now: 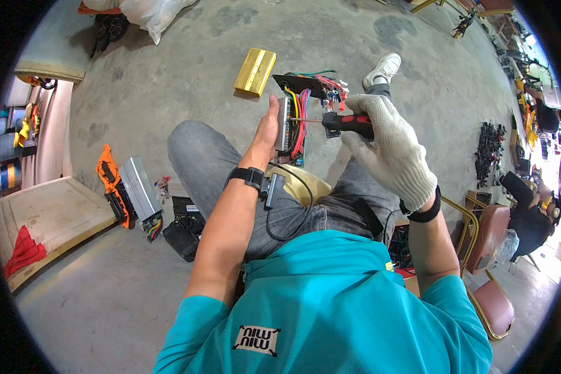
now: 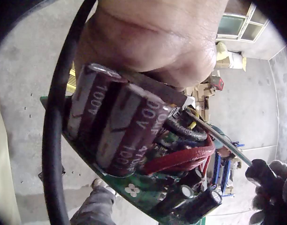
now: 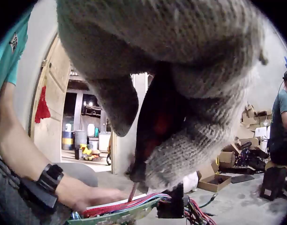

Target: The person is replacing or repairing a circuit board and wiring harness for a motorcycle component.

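Note:
My bare left hand [image 1: 269, 128] holds a circuit board [image 1: 284, 128] on edge above my lap, its palm side against the board. Two large brown capacitors [image 2: 129, 126] stand near the palm in the left wrist view, along with the green board face [image 2: 116, 180]. Red, yellow and black wires [image 1: 303, 121] run along it to a black end plate [image 1: 300, 84]. My right hand [image 1: 389, 143], in a whitish knit glove, grips a red and black screwdriver [image 1: 358, 126]. Its thin shaft points left, the tip right at the board among the wires.
A gold ribbed metal case [image 1: 255, 71] lies on the concrete floor ahead. To the left are a silver case [image 1: 139, 187], an orange and black tool [image 1: 111, 184] and a wooden board [image 1: 56, 212] with a red cloth [image 1: 25, 252]. Chairs [image 1: 489, 240] stand at the right.

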Demonstrator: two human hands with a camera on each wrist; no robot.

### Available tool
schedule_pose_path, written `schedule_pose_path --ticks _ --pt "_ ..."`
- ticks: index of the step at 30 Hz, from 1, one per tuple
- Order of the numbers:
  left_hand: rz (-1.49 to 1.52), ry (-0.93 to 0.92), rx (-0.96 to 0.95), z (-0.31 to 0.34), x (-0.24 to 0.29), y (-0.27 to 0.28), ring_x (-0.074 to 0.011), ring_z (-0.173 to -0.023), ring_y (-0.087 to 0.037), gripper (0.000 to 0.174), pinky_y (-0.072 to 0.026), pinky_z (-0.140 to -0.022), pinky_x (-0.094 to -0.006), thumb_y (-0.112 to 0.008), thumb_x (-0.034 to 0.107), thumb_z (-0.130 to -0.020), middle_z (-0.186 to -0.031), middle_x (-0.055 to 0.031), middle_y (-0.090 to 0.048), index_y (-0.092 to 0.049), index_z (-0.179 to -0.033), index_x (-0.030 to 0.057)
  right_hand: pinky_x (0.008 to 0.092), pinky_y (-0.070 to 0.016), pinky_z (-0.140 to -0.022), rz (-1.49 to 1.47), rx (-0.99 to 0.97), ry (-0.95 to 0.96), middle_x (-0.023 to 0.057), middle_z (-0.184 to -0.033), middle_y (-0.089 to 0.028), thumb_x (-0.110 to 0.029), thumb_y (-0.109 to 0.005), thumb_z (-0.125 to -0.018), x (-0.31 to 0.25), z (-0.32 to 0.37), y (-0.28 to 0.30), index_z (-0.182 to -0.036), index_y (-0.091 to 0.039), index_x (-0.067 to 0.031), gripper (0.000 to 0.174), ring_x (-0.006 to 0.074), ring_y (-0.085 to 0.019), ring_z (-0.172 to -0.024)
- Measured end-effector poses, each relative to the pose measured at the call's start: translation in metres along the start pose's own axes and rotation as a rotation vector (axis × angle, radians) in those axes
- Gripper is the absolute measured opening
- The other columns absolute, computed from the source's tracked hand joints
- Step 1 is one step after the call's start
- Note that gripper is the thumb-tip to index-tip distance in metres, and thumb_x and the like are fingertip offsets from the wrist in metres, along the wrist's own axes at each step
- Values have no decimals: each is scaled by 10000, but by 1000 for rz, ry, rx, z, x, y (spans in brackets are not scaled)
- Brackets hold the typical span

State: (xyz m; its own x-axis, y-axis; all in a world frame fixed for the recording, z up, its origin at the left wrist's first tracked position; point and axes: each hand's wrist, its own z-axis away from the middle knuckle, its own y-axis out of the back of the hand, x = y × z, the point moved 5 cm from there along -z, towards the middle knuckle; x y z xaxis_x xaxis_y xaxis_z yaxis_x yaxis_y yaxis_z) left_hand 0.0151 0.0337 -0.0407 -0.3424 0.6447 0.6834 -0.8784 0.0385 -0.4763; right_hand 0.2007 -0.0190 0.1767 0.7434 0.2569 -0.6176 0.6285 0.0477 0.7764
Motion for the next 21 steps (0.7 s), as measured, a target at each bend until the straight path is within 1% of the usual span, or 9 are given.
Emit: schedule_pose_path --ticks 4,6,7,12,15,19,21 --pt "1 14 -19 -1 -2 2 -117 -625 -638 717 -560 -556 -293 -330 742 -972 -776 -26 -653 -644 -1072 106 404 -557 -832 -10 -24 6 181 -1102 -644 -39 -726 -844 -1 -2 0 -1182 -571 -40 372 344 -694 -988" --pt "9 3 -31 -1 -1 2 -118 -626 -638 714 -562 -557 -297 -330 738 -974 -779 -24 -654 -645 -1076 105 412 -556 -811 -38 -1 69 155 -1081 -618 -50 -738 -819 0 -2 -1 -1201 -563 -87 422 357 -670 -978" --pt "9 3 -30 -1 -1 2 -118 -626 -638 714 -562 -557 -297 -330 738 -974 -779 -24 -654 -645 -1076 105 412 -556 -811 -38 -1 70 155 -1081 -618 -50 -738 -819 0 -1 -1 -1201 -563 -87 422 357 -670 -978" --pt "17 -5 2 3 2 -2 -118 -629 -639 692 -562 -565 -293 -321 711 -995 -783 -23 -658 -646 -1070 105 416 -548 -817 -34 5 65 147 -1059 -625 -53 -738 -827 -3 -1 2 -1172 -577 -85 382 353 -669 -960" --pt "10 -2 -23 1 2 0 -115 -648 -644 687 -564 -573 -291 -316 703 -1002 -797 -24 -663 -647 -1077 105 413 -545 -805 -4 19 58 144 -1036 -633 -79 -739 -843 -5 -2 3 -1158 -585 -83 351 347 -671 -942" --pt "-14 -13 -37 1 1 0 -116 -663 -649 700 -566 -578 -292 -319 714 -994 -806 -26 -666 -647 -1092 104 407 -542 -792 18 26 47 144 -1014 -639 -101 -736 -860 0 -1 2 -1155 -586 -79 331 343 -673 -926" --pt "-5 11 3 1 0 0 -120 -658 -651 713 -566 -577 -293 -322 728 -984 -806 -29 -666 -644 -1108 103 403 -540 -785 27 33 29 149 -996 -641 -114 -739 -866 2 -1 1 -1144 -587 -72 320 340 -674 -915"
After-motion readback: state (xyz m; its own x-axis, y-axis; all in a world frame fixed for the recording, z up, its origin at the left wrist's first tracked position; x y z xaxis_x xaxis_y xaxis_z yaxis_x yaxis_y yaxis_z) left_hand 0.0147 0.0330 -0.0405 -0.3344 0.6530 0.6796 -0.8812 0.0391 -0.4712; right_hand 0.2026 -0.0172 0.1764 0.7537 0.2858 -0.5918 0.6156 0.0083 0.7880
